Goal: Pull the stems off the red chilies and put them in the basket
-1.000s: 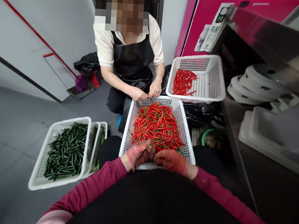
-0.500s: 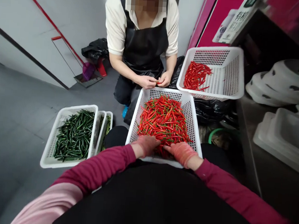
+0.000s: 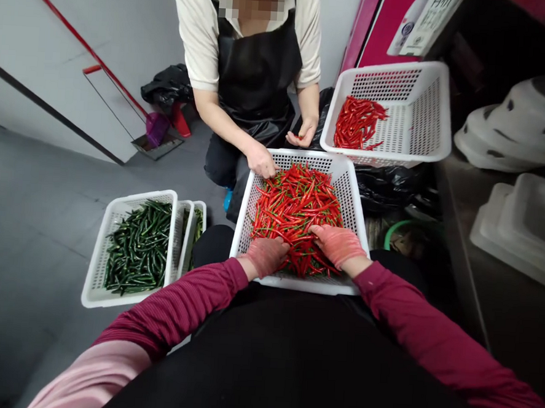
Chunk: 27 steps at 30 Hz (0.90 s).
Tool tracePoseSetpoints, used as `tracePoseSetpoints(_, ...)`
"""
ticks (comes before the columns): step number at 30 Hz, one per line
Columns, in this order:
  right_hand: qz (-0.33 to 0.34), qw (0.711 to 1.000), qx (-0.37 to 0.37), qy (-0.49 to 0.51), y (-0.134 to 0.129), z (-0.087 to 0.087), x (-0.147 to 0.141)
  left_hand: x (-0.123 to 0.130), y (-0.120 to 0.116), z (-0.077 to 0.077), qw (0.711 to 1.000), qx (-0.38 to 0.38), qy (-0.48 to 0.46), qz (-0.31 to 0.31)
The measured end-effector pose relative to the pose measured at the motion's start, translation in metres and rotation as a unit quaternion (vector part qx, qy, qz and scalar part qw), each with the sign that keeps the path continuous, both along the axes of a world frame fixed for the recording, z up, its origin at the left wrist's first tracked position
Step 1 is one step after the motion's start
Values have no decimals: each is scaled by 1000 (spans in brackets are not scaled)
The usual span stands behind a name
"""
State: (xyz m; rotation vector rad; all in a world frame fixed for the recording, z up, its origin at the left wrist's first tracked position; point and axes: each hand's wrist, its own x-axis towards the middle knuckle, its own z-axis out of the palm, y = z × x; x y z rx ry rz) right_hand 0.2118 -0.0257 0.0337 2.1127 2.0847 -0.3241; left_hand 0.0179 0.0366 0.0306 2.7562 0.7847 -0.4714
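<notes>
A white perforated basket [image 3: 356,203] holds a heap of red chilies [image 3: 295,205] with green stems. At the heap's near left edge, my left hand [image 3: 266,255], in an orange-tinted glove, has its fingers closed at the chilies; what it pinches is too small to make out. My right hand [image 3: 337,245], gloved alike, rests on the near right of the heap with thumb and fingertips together at a chili. Across the basket, another person's hand [image 3: 261,160] reaches onto the heap's far left corner, and their other hand [image 3: 303,132] is palm up with a small red piece.
A second white basket [image 3: 439,116] with fewer red chilies is at the back right. Green chilies [image 3: 140,245] fill a basket on the left floor. Grey-white moulded containers [image 3: 525,225] stand on the right. A dustpan [image 3: 158,145] lies back left.
My right hand has moved up and inward over the heap; my left hand has shifted slightly up. The other person's hands have parted, one reaching down to the chilies. The view has tilted slightly.
</notes>
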Motion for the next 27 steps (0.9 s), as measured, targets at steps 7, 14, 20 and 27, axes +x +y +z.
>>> tracePoseSetpoints(7,-172,946,97,259,-34,19,14,24,-4,-9,992,-44,105,-48)
tracePoseSetpoints(14,-204,878,77,426,-39,7,-21,15,8,12,984,-86,-64,141)
tracePoseSetpoints(20,-103,857,41,503,-6,7,-45,4,11,53,880,-225,-318,271)
tracePoseSetpoints(27,-104,801,84,583,-5,15,-39,20,-3,52,802,-259,-405,354)
